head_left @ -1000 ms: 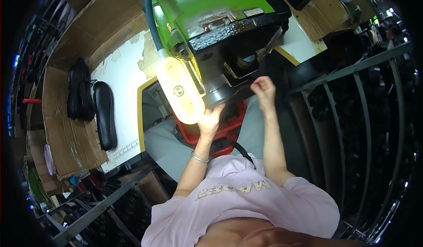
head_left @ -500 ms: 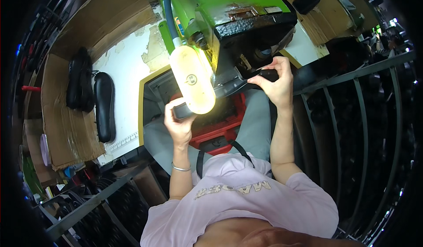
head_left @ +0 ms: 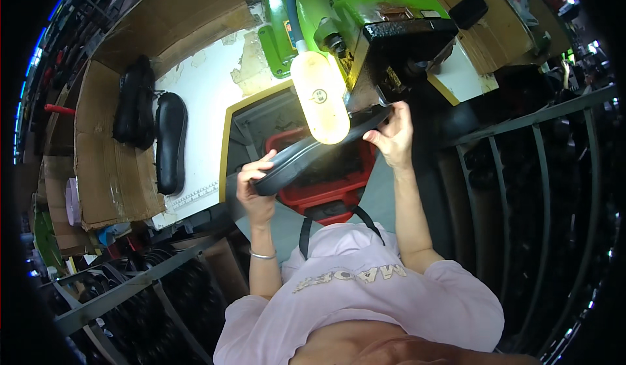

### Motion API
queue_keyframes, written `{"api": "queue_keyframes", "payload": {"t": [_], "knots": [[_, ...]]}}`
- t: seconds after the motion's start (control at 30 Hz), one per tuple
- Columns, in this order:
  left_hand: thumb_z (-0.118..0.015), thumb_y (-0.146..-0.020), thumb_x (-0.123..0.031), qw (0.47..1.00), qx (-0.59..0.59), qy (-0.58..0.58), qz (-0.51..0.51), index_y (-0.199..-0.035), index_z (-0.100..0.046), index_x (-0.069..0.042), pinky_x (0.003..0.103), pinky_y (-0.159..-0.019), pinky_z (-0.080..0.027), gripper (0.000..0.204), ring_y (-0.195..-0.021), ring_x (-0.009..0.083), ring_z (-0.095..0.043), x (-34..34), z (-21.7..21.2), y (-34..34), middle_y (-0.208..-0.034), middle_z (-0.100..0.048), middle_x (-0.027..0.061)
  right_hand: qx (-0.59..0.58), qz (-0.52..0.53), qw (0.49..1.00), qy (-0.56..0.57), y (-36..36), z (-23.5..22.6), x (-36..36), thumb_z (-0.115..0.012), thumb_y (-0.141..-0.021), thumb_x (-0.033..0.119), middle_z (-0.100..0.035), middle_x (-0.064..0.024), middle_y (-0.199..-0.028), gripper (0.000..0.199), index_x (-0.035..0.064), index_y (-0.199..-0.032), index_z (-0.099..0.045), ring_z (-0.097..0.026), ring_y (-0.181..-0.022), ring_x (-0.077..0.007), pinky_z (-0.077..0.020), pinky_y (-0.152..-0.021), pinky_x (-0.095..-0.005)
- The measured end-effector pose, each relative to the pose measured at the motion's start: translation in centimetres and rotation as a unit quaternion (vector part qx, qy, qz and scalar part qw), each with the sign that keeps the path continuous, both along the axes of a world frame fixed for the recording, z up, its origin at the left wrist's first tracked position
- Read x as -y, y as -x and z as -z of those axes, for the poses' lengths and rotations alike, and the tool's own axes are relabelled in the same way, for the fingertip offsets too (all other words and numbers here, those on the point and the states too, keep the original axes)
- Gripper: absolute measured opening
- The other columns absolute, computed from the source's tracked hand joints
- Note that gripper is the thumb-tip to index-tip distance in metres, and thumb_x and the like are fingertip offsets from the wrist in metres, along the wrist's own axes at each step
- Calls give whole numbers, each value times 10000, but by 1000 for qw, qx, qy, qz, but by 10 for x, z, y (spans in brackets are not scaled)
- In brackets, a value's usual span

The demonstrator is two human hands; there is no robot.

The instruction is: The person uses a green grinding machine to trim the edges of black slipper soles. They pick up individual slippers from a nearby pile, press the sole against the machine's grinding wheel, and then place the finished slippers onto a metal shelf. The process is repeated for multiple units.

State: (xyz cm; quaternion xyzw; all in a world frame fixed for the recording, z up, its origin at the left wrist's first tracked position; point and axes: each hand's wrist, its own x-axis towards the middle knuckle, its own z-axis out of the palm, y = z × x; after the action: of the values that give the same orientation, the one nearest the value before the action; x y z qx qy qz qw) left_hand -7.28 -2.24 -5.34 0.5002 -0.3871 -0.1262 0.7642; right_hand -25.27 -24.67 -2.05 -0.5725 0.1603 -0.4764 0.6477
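Between my two hands a long black shoe sole (head_left: 282, 169) is held, slanting up to the right. My left hand (head_left: 255, 184) grips its near left end, thumb below and fingers over the edge. At the far right end my right hand (head_left: 393, 137) pinches it, close under the black head (head_left: 405, 45) of a green machine (head_left: 355, 0). A lit oval lamp (head_left: 321, 98) hides part of the sole's middle. I cannot tell whether the sole's far end touches the machine.
On the white table (head_left: 205, 104) at left lies another black sole (head_left: 171, 143), beside a cardboard box (head_left: 104, 189) with more black soles (head_left: 134, 101) by it. A red container (head_left: 326, 192) sits below my hands. A metal rack (head_left: 505, 189) stands at right.
The sole has come away from the machine head toward me and left, showing more of its length. My right hand has moved down and left. The view has shifted slightly.
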Motion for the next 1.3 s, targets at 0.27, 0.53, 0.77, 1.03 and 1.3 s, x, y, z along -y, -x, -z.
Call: {"api": "queue_keyframes", "payload": {"t": [0.27, 0.53, 0.77, 1.03, 1.3], "knots": [[-875, -687, -199, 999, -45, 7, 14, -1073, -534, -41, 268, -853, -439, 539, -944, 135, -552, 56, -20, 40, -1034, -571, 45, -34, 123, 991, 48, 20, -12, 51, -896, -636, 206, -473, -105, -1296, 827, 25, -1297, -433, -501, -1151, -192, -507, -923, -314], [-846, -709, -132, 998, -55, -5, 11, -1004, -534, -15, 408, -942, -496, 445, -1115, 370, -602, 28, -15, 16, -1033, -605, 128, -61, 112, 991, 50, 2, -7, 30, -924, -586, 237, -539, -97, -1183, 841, -2, -1243, -456, -545, -1061, -177, -488, -878, -304], [-833, -730, -182, 986, -167, 0, -9, -975, -516, 0, 499, -883, -555, 440, -1042, 287, -602, -10, -8, 4, -1064, -570, 127, -63, 97, 993, 15, -23, -15, -9, -937, -532, 98, -535, -127, -1185, 924, -4, -1270, -390, -553, -1067, -189, -478, -923, -327], [-846, -694, -252, 967, -231, 57, -96, -1295, -437, 0, 519, -920, -516, 769, -1013, 329, -611, -127, -22, -35, -1144, -603, 143, -292, -99, 951, -38, -2, -10, -61, -786, -756, 76, -669, -71, -901, 381, 16, -1082, -597, -626, -746, -93, -491, -609, -219], [-808, -679, -2, 868, 324, -56, -373, -900, -584, -6, 431, -898, -505, 315, -1054, 376, -612, -45, -102, -47, -994, -651, 145, -226, -103, 916, 314, -64, -52, -74, -611, -848, 18, -660, -139, -1072, 243, -4, -1090, -627, -661, -926, -245, -526, -810, -318]]}}
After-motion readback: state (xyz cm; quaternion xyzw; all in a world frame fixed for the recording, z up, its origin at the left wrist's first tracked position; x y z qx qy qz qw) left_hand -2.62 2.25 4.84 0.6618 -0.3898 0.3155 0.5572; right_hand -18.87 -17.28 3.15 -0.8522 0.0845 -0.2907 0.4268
